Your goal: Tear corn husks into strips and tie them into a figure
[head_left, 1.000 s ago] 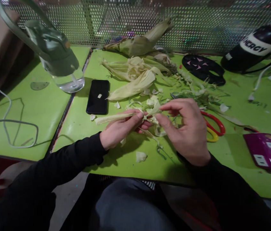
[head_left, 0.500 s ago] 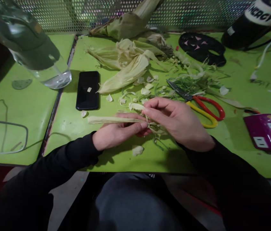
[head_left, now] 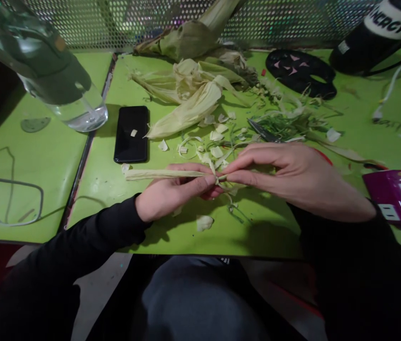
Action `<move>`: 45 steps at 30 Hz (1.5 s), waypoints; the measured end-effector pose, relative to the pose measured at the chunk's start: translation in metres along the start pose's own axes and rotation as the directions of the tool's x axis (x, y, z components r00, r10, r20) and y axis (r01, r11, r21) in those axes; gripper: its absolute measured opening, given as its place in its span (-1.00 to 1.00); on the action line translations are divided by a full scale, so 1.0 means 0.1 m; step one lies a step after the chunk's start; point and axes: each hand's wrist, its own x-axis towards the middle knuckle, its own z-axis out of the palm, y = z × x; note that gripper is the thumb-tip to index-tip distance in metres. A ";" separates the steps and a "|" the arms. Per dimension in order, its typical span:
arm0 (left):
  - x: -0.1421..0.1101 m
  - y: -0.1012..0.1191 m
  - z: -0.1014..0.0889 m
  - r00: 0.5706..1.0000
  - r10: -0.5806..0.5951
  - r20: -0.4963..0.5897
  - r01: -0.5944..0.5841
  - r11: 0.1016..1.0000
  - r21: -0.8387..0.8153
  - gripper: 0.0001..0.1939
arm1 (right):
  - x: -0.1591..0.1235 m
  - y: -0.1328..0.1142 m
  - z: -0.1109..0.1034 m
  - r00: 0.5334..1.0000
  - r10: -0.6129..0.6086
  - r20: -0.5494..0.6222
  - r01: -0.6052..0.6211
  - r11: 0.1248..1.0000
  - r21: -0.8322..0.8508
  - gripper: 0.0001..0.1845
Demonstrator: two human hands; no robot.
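My left hand (head_left: 177, 189) pinches a long rolled strip of pale corn husk (head_left: 161, 174) that points left over the green table (head_left: 108, 184). My right hand (head_left: 293, 173) meets it fingertip to fingertip and pinches a thin husk strand at the same spot, where the strip looks tied. Loose husk ends hang below the fingers. Both sleeves are black.
A black phone (head_left: 131, 133) lies left of the hands, a water bottle (head_left: 49, 71) beyond it. Whole husks (head_left: 186, 102) and cut scraps (head_left: 218, 137) cover the middle. Scissor blades (head_left: 262, 131) show behind my right hand. A purple box (head_left: 396, 196) sits right, a black mask (head_left: 300, 71) and dark bottle (head_left: 378, 33) behind.
My right hand has slid to the right and flattened, drawing the strand taut and covering the scissors' handles. The left hand keeps its pinch on the strip.
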 end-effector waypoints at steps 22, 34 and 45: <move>-0.04 0.08 0.01 0.998 -0.009 0.064 -0.003 0.983 0.183 -0.84 | 0.01 -0.05 0.04 0.996 -0.045 -0.075 0.039 0.996 -0.080 -0.74; -0.05 0.08 0.01 0.997 -0.017 0.080 -0.001 0.974 0.226 -0.82 | 0.00 -0.02 0.03 0.994 -0.088 -0.068 0.081 0.992 -0.099 -0.76; 0.04 -0.02 -0.05 0.999 0.003 0.039 -0.006 0.997 0.079 -0.71 | 0.06 0.09 0.12 0.989 -0.075 -0.128 0.060 0.992 -0.113 -0.83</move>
